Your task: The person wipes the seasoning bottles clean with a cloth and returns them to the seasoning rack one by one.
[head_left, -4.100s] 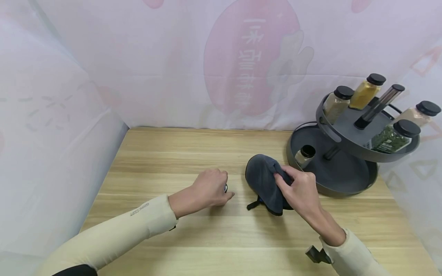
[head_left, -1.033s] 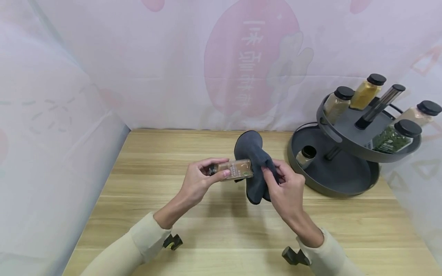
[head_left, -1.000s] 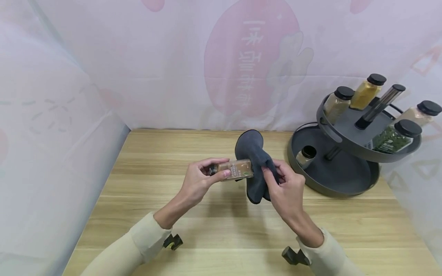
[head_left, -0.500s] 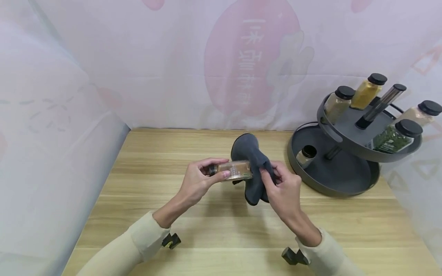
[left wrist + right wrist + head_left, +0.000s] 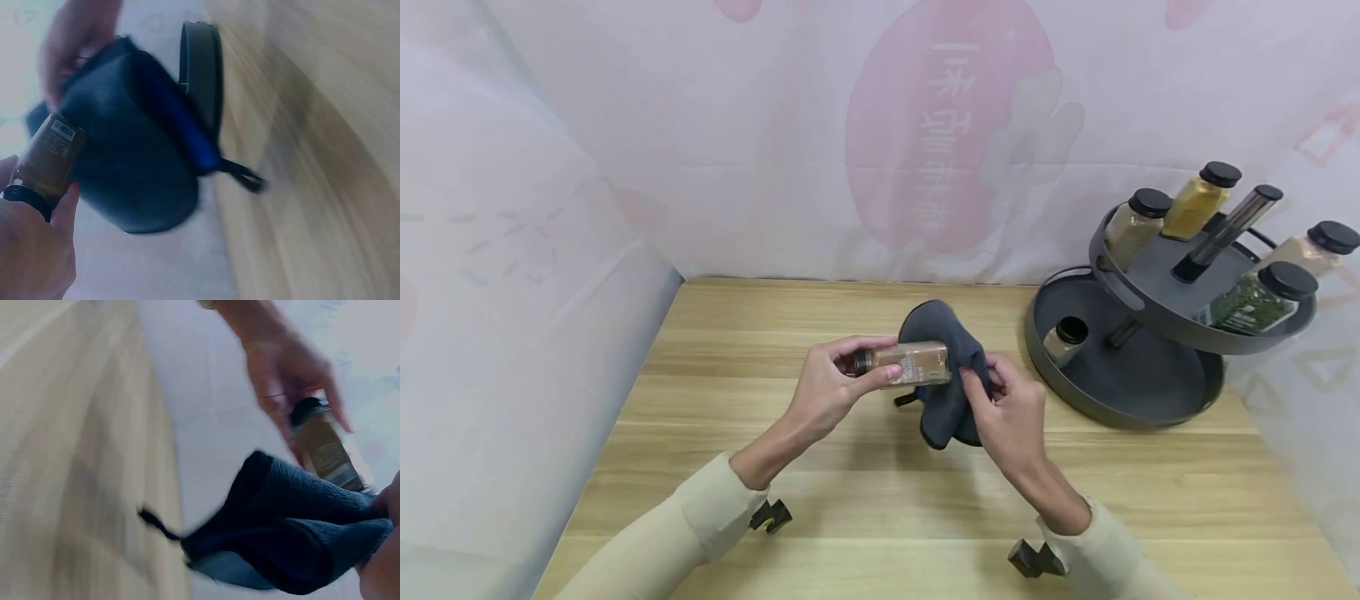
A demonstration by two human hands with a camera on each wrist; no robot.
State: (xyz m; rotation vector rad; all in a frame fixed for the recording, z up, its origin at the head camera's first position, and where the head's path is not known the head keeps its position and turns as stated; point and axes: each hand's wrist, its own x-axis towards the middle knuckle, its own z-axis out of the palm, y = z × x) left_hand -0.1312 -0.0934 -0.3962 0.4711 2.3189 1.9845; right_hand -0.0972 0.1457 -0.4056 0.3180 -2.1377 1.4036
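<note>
In the head view my left hand [image 5: 822, 385] holds a small clear spice jar [image 5: 925, 364] sideways by its black-capped end. Brown powder fills it, and its base points right. My right hand [image 5: 1017, 408] pinches a bunched dark grey cleaning cloth [image 5: 951, 408] against that base. Seen from the left wrist, the cloth [image 5: 131, 144] has a blue inner side and a short black loop [image 5: 247, 178]. The right wrist view shows the jar [image 5: 326, 447] just above the folded cloth [image 5: 300, 500]. Both are held above the wooden table.
A two-tier dark grey turntable rack [image 5: 1138, 400] stands at the right. Several black-capped spice jars, among them a yellow one [image 5: 1195, 208] and a green herb one [image 5: 1258, 304], sit on its upper tier; a small jar [image 5: 1063, 340] is on the lower. White printed curtains border the table.
Earlier my left hand was low over the table with no jar visible; it now holds the spice jar. The cloth has moved left to the jar, and lately shifted slightly down and left.
</note>
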